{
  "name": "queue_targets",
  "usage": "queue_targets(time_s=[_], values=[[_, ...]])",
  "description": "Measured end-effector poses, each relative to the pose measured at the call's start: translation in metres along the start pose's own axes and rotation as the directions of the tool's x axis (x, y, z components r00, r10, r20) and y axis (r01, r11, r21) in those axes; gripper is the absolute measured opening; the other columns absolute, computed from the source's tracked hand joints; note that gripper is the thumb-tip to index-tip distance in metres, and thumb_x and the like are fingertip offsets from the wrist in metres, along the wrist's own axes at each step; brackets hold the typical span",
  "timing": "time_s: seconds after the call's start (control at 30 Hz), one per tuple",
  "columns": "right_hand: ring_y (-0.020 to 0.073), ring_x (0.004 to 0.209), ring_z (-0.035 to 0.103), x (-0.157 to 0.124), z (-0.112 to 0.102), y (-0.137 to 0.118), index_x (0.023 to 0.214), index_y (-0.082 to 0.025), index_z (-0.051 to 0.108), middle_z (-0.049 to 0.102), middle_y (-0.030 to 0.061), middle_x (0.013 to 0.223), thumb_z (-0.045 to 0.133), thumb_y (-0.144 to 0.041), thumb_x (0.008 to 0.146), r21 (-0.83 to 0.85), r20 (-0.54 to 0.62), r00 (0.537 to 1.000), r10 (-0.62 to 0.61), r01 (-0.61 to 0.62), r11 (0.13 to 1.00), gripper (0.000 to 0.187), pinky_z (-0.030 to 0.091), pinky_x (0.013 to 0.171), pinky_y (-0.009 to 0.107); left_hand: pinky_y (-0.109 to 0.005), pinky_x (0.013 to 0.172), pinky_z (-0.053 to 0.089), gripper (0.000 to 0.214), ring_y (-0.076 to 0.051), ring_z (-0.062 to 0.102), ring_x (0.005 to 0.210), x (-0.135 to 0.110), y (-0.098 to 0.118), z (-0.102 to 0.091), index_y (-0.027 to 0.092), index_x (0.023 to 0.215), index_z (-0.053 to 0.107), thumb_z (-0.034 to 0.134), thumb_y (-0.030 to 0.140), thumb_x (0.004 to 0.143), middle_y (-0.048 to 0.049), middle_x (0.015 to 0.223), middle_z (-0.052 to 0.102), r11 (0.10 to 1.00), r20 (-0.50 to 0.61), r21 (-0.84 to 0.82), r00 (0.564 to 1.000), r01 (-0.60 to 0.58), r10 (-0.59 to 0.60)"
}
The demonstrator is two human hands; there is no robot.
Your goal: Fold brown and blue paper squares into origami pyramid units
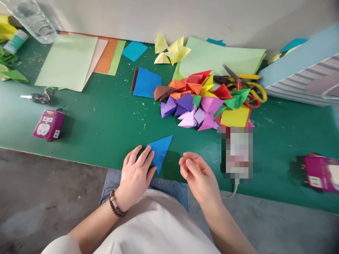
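A blue sheet of paper (161, 150), folded into a triangle, lies near the front edge of the green table. Resting on its left part, my left hand (136, 171) has its fingers stretched out and presses the paper down. To the right of the triangle, apart from it, hovers my right hand (197, 173); its fingers are curled in with the thumb against them, and nothing shows between them. Further back is a stack of blue paper squares (147, 82) with a brown edge, beside a pile of colourful folded paper pieces (189, 100).
Scissors (238, 81) with yellow and red handles lie behind the pile. Pale green sheets (67, 61) and a plastic bottle (34, 21) are at the back left. Purple boxes (49, 124) stand at both sides. A blurred-out device with a cable (235, 188) lies right of my hand.
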State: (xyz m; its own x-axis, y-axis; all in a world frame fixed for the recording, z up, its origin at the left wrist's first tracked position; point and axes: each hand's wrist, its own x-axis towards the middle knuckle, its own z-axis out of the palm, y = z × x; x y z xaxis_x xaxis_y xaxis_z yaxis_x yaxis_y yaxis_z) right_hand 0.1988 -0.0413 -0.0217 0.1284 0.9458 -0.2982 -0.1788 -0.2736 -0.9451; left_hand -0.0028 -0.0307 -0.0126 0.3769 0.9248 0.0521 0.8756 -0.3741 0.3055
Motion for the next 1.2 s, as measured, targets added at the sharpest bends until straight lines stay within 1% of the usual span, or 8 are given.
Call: queue_targets(time_s=[0.1, 0.23, 0.3, 0.33, 0.5, 0.77, 0.97, 1.2], values=[[0.0086, 0.049, 0.045, 0.001, 0.004, -0.004, 0.099, -0.023, 0.060, 0.061, 0.0021, 0.077, 0.063, -0.041, 0.086, 0.119, 0.026, 0.995, 0.092, -0.095, 0.988, 0.023, 0.033, 0.044, 0.024, -0.048, 0.103, 0.042, 0.038, -0.031, 0.045, 0.130, 0.000, 0.000, 0.001, 0.020, 0.130, 0.058, 0.052, 0.031, 0.094, -0.0057, 0.141, 0.055, 1.000, -0.012, -0.009, 1.000, 0.003, -0.003], [0.0093, 0.050, 0.044, 0.000, 0.012, -0.008, 0.100, -0.023, 0.058, 0.061, 0.0028, 0.079, 0.060, -0.039, 0.086, 0.119, 0.038, 0.995, 0.093, -0.097, 0.988, 0.021, 0.032, 0.045, 0.025, -0.047, 0.104, 0.042, 0.038, -0.031, 0.045, 0.131, 0.000, 0.000, 0.000, 0.020, 0.130, 0.058, 0.051, 0.031, 0.095, -0.0056, 0.141, 0.054, 1.000, -0.009, -0.018, 1.000, 0.007, -0.008], [0.0095, 0.050, 0.043, 0.000, 0.015, -0.008, 0.092, -0.023, 0.056, 0.059, 0.0018, 0.078, 0.057, -0.032, 0.086, 0.120, 0.041, 0.995, 0.087, -0.091, 0.989, 0.011, 0.032, 0.045, 0.025, -0.047, 0.104, 0.042, 0.038, -0.031, 0.044, 0.131, -0.001, 0.000, 0.000, 0.020, 0.130, 0.058, 0.051, 0.031, 0.095, -0.0056, 0.141, 0.054, 1.000, -0.006, -0.020, 1.000, 0.010, -0.010], [0.0100, 0.051, 0.043, 0.000, 0.015, -0.008, 0.085, -0.023, 0.053, 0.057, 0.0006, 0.075, 0.055, -0.028, 0.085, 0.127, 0.049, 0.996, 0.072, -0.078, 0.989, 0.005, 0.032, 0.046, 0.025, -0.048, 0.104, 0.042, 0.038, -0.031, 0.044, 0.131, -0.001, 0.000, 0.000, 0.020, 0.130, 0.058, 0.051, 0.031, 0.095, -0.0057, 0.141, 0.055, 1.000, -0.005, -0.021, 1.000, 0.010, -0.010], [0.0133, 0.049, 0.036, 0.000, 0.013, -0.006, 0.059, -0.022, 0.033, 0.037, -0.0027, 0.051, 0.040, -0.013, 0.075, 0.187, 0.122, 0.989, -0.079, 0.056, 0.981, 0.019, 0.028, 0.046, 0.027, -0.047, 0.104, 0.041, 0.038, -0.031, 0.043, 0.131, -0.001, -0.002, 0.002, 0.021, 0.130, 0.058, 0.051, 0.031, 0.095, -0.0044, 0.142, 0.054, 0.999, -0.004, -0.032, 1.000, 0.007, -0.007], [0.0136, 0.043, 0.026, 0.006, 0.011, -0.007, 0.060, -0.024, 0.028, 0.029, -0.0039, 0.046, 0.040, -0.021, 0.074, 0.228, 0.136, 0.990, -0.027, -0.005, 0.974, 0.019, 0.022, 0.043, 0.028, -0.047, 0.105, 0.040, 0.039, -0.031, 0.042, 0.132, -0.002, -0.003, 0.002, 0.021, 0.132, 0.056, 0.051, 0.032, 0.095, -0.0046, 0.143, 0.052, 0.999, -0.003, -0.049, 1.000, 0.009, -0.009], [0.0157, 0.047, 0.031, 0.009, 0.014, -0.013, 0.064, -0.025, 0.031, 0.033, -0.0024, 0.051, 0.034, -0.041, 0.086, 0.214, 0.174, 0.984, 0.050, -0.087, 0.973, 0.027, 0.025, 0.044, 0.029, -0.047, 0.105, 0.040, 0.040, -0.030, 0.042, 0.133, -0.002, -0.004, 0.003, 0.022, 0.133, 0.056, 0.051, 0.032, 0.095, -0.0048, 0.144, 0.052, 0.999, 0.003, -0.052, 1.000, 0.009, -0.009], [0.0143, 0.048, 0.032, 0.008, 0.016, -0.010, 0.064, -0.024, 0.037, 0.035, -0.0029, 0.052, 0.036, -0.043, 0.089, 0.185, 0.157, 0.986, 0.053, -0.082, 0.979, 0.031, 0.027, 0.047, 0.028, -0.048, 0.105, 0.041, 0.039, -0.031, 0.043, 0.132, -0.002, -0.004, 0.003, 0.022, 0.131, 0.057, 0.052, 0.032, 0.094, -0.0047, 0.143, 0.052, 0.999, 0.003, -0.050, 1.000, 0.017, -0.017]])
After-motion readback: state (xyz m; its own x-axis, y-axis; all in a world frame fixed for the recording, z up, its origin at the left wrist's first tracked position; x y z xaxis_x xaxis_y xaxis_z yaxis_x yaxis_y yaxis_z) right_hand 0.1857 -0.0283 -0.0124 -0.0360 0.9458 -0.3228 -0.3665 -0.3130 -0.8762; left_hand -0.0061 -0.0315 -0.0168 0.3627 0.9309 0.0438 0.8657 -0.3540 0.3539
